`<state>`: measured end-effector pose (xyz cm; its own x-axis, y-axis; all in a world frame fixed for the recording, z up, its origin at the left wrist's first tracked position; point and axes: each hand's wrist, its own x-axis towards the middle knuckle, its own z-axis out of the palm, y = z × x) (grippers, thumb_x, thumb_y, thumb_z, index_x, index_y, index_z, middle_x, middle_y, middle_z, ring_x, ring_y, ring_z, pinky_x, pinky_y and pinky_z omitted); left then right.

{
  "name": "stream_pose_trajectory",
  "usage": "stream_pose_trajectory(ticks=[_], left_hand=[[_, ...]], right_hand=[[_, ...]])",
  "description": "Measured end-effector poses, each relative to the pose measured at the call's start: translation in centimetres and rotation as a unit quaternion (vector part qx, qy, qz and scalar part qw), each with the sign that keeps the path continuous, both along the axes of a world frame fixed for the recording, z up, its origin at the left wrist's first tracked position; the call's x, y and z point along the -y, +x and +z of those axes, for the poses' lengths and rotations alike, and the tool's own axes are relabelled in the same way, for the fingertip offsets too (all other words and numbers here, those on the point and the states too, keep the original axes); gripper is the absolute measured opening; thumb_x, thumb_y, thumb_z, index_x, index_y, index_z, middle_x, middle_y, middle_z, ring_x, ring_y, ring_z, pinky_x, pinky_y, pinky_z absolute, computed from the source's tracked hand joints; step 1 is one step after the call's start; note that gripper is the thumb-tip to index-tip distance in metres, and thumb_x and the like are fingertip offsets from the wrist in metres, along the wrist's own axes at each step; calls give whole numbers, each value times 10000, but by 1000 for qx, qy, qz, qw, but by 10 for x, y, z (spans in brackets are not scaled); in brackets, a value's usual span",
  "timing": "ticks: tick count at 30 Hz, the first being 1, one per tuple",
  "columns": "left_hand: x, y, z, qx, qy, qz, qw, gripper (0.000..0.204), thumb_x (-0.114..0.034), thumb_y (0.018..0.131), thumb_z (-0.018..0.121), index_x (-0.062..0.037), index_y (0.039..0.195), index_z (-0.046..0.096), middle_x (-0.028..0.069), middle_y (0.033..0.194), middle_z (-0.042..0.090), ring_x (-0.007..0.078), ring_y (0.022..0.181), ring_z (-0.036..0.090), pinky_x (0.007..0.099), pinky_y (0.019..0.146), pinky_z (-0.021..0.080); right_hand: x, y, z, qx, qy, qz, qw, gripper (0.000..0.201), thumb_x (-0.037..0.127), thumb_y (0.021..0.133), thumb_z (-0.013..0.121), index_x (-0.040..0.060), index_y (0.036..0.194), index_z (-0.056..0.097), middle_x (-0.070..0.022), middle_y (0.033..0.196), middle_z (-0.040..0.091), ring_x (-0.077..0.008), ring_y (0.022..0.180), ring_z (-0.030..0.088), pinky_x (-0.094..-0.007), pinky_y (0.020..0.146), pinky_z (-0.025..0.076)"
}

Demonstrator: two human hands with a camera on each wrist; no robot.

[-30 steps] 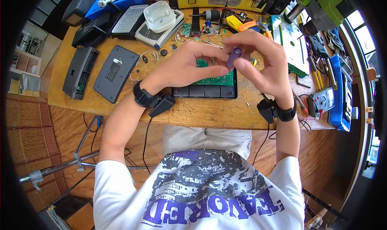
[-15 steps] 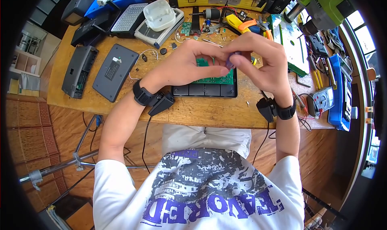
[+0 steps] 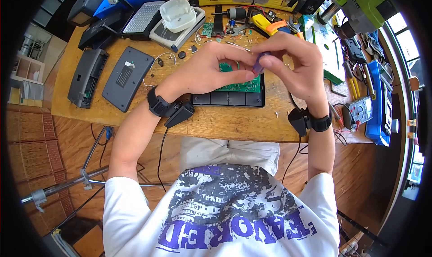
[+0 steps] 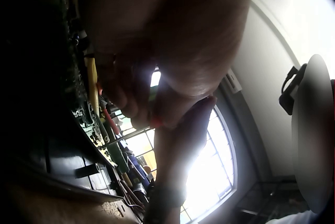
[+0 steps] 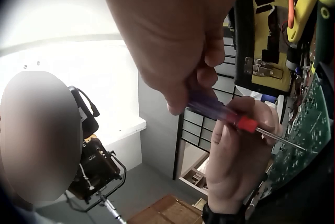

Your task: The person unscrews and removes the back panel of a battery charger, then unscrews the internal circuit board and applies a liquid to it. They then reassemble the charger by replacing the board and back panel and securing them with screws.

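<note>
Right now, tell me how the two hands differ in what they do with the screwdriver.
The right hand grips the screwdriver by its purple handle, fingers curled round it. The left hand pinches nearer the red collar, where the metal shaft starts. The right hand sits above the left hand in the right wrist view. Both are held over the green circuit board.

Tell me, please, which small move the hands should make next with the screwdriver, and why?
Probably lower the tip onto the green circuit board. The right hand grips the purple-handled screwdriver, the left hand steadies it near the red collar, and its shaft points toward the board without touching it.
</note>
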<state>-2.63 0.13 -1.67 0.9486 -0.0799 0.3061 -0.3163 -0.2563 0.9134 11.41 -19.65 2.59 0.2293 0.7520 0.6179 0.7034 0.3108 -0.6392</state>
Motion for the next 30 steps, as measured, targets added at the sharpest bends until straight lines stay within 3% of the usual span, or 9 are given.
stream_pose_trajectory(ticks=[6,11,14,18,22,24,30], left_hand=[[-2,-2,9,-8,44,-9,999,262,-164,960,848,-37,1186,807,35,1099,805,116,988,725,303,907,583],[-4,-1,3,-13,34,9,999,276,-166,951,858,-40,1192,809,24,1050,791,113,952,712,302,886,573],[-2,-3,6,-28,17,4,999,240,-133,971,841,10,1155,783,22,1058,759,105,1017,675,307,943,549],[0,-4,8,-35,19,-23,999,249,-113,955,849,14,1159,783,38,1096,764,112,1027,677,310,967,546],[-3,-2,8,-15,50,-7,999,245,-103,950,847,15,1155,783,43,1085,775,116,1012,683,311,948,548],[-2,-4,11,-20,53,-3,998,243,-106,955,842,14,1158,784,41,1067,778,118,1001,686,313,940,552],[0,-4,10,-23,33,-5,999,251,-123,962,840,6,1171,787,39,1041,786,126,1010,703,315,950,563]], right_hand=[[4,-3,5,97,-62,-91,989,203,139,870,919,37,999,801,-14,850,760,-81,670,627,-242,612,499],[-6,-13,4,13,25,-33,999,249,137,818,949,49,1000,805,-8,832,741,-83,667,616,-245,606,491],[0,1,1,24,-23,-9,999,266,138,809,956,53,1010,804,-7,830,734,-84,670,615,-248,603,492],[3,-2,5,96,-42,-52,993,270,183,831,959,57,1014,805,-6,844,739,-84,679,617,-250,603,499],[-3,-6,2,101,-6,-57,993,274,211,847,955,55,1015,804,-8,840,739,-91,675,619,-255,606,502],[-4,-8,5,16,28,-5,999,243,185,857,940,49,1005,803,-11,838,739,-101,678,623,-261,616,508],[1,3,5,52,-2,-26,998,189,109,847,918,40,975,798,-21,843,737,-108,678,622,-261,615,495]])
